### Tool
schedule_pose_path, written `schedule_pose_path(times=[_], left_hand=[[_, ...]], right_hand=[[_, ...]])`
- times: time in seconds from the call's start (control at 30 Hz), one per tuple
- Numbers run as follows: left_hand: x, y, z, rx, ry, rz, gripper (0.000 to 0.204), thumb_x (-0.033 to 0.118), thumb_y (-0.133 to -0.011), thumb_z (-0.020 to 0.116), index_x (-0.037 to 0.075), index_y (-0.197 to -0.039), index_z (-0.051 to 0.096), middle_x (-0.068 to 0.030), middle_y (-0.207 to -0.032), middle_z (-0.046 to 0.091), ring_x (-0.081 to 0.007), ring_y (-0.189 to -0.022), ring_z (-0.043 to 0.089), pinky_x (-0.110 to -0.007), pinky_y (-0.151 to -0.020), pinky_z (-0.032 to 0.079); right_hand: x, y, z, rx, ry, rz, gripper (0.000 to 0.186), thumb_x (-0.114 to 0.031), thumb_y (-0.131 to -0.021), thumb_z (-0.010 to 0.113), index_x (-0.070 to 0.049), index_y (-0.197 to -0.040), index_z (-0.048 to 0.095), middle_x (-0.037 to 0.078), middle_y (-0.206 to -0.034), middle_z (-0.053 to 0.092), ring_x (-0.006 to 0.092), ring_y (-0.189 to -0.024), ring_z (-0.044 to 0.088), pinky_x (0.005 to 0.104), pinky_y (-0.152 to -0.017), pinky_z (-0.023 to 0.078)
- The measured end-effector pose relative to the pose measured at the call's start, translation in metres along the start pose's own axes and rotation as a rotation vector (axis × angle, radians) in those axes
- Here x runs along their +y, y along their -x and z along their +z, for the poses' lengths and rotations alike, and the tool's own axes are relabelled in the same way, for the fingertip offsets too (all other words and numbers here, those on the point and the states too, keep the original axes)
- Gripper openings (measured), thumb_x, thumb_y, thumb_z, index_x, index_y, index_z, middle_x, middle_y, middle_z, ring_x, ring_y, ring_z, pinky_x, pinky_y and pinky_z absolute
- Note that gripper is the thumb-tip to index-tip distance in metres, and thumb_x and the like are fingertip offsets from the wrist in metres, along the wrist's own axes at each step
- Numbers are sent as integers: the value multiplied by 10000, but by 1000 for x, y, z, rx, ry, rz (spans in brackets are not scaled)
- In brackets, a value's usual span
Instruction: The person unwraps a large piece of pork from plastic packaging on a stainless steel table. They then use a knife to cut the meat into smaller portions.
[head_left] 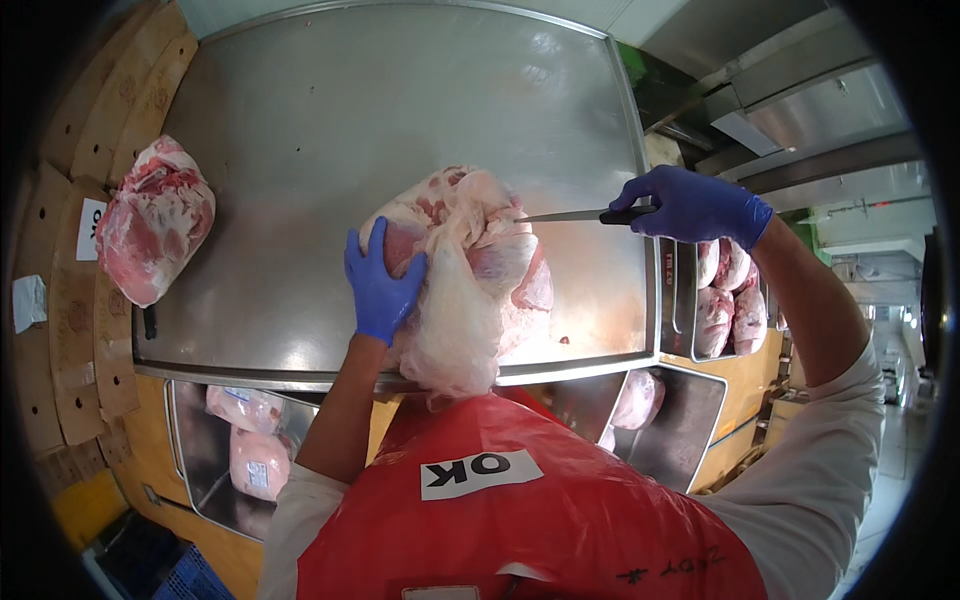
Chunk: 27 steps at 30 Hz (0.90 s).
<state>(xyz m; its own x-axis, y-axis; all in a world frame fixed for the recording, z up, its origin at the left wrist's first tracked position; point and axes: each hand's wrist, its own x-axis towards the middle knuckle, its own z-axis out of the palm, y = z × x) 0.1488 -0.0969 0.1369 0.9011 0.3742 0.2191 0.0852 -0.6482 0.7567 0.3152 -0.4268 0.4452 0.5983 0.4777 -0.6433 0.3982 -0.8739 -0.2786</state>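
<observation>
A large pale piece of raw meat point(475, 290), with loose fatty membrane hanging over the front rim, lies on the steel worktop point(310, 90). My left hand point(385, 280), in a blue glove, rests on the meat's left side with fingers spread. In my right hand point(690, 208), also gloved, a black-handled knife point(565, 216) is gripped, its blade pointing left, the tip at the meat's upper right.
Another meat piece point(155, 220) sits at the far left beside cardboard boxes point(55, 350). A steel tray of several pieces point(715, 320) is at the right. Below the worktop are trays with bagged meat point(258, 460) and more meat point(635, 395), plus a blue crate point(195, 575).
</observation>
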Motion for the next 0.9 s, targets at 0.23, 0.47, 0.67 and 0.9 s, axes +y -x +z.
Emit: schedule_pose_path(times=[0.23,0.47,0.67,0.9], left_hand=[[10,-35,-2,-65,-85,-60,774,395,-847,841,149,-1520,549,-321,-1572,394,-488,-1438,423,-537,-1195,371],[5,-53,-12,-173,-60,-11,766,367,-845,836,171,-1525,544,-307,-1575,394,-479,-1429,437,-527,-1187,389],[-18,-54,-4,-96,-47,105,762,343,-860,840,193,-1538,526,-285,-1576,414,-472,-1447,428,-530,-1190,390],[-10,-71,-6,-215,-28,47,731,312,-902,815,169,-1550,507,-244,-1612,407,-429,-1503,389,-490,-1223,369]], right_hand=[[15,-30,-23,-63,37,-13,310,-162,-907,755,-87,-1207,763,119,-939,762,201,-848,700,344,-794,542],[36,-13,60,99,-330,34,334,-164,-939,779,-105,-1266,742,105,-868,754,136,-701,652,314,-675,531],[69,-2,269,637,-689,-73,434,-66,-978,749,-81,-1400,647,102,-1045,756,80,-929,669,291,-800,574],[67,-46,390,1018,-672,-136,473,-94,-957,763,-103,-1413,639,186,-1010,729,319,-856,754,376,-757,589]])
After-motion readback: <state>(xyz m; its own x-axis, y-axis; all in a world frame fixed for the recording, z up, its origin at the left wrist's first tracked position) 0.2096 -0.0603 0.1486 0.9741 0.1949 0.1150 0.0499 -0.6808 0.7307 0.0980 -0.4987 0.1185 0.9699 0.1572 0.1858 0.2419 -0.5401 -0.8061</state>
